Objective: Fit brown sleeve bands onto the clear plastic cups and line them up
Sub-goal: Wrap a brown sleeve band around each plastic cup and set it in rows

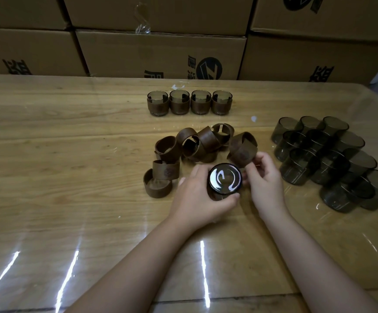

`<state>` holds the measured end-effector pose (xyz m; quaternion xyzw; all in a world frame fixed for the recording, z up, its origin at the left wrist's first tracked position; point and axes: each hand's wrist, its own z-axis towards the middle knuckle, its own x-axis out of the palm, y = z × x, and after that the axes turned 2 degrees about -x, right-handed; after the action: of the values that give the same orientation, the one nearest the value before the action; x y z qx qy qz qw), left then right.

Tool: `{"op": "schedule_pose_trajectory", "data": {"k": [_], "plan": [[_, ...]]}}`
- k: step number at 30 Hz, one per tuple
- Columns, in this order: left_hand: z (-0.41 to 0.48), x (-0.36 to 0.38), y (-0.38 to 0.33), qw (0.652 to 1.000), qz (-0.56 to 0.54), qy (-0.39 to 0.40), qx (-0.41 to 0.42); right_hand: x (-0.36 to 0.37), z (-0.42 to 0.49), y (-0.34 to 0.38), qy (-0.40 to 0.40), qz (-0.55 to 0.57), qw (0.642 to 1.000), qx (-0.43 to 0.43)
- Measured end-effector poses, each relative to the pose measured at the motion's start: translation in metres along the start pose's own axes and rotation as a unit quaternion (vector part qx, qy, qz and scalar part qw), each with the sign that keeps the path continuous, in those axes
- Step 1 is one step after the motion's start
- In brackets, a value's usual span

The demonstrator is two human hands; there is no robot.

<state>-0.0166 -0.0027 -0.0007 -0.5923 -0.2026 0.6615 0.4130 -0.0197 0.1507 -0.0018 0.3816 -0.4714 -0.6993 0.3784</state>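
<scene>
- L side: left hand (197,195) is wrapped round a dark-tinted clear cup (224,178), fingers over the top and thumb curled under. The cup is tipped so its shiny base faces the camera. It's held just above the table (70,136), about mid-width and nearer the front edge than the back.
- R side: right hand (266,180) pinches the lower rim of a brown sleeve band (242,149) w/ thumb and fingertips. This band sits just beyond the cup, up and to the R; can't tell if the two touch.
- Loose bands (190,143): a heap of approx. nine in the table centre, just beyond and L of the hands. Some stand on edge, some lean on each other, and a few show the split in the ring.
- Banded cups (189,102): four upright in a straight row, side by side, towards the back edge and well apart from the heap.
- Bare cups (326,159): a big cluster lying on their sides and piled up, along the R edge.
- Cardboard boxes (160,53) stacked behind the back edge, w/ black print on them.
</scene>
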Motion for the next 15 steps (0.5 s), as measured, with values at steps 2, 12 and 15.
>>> {"op": "schedule_pose_trajectory", "data": {"k": [2,12,15], "plan": [[0.001,0.002,0.003,0.999,0.039,-0.012,0.001,0.0,0.0,0.002,-0.007,-0.004,1.0,0.001],[-0.007,-0.003,-0.006,0.992,-0.016,-0.106,0.07,0.003,-0.013,0.012,0.021,-0.094,0.985,-0.143],[-0.007,-0.003,-0.007,0.983,-0.023,-0.146,0.11,0.004,-0.018,0.016,0.013,-0.178,0.947,-0.267]]}}
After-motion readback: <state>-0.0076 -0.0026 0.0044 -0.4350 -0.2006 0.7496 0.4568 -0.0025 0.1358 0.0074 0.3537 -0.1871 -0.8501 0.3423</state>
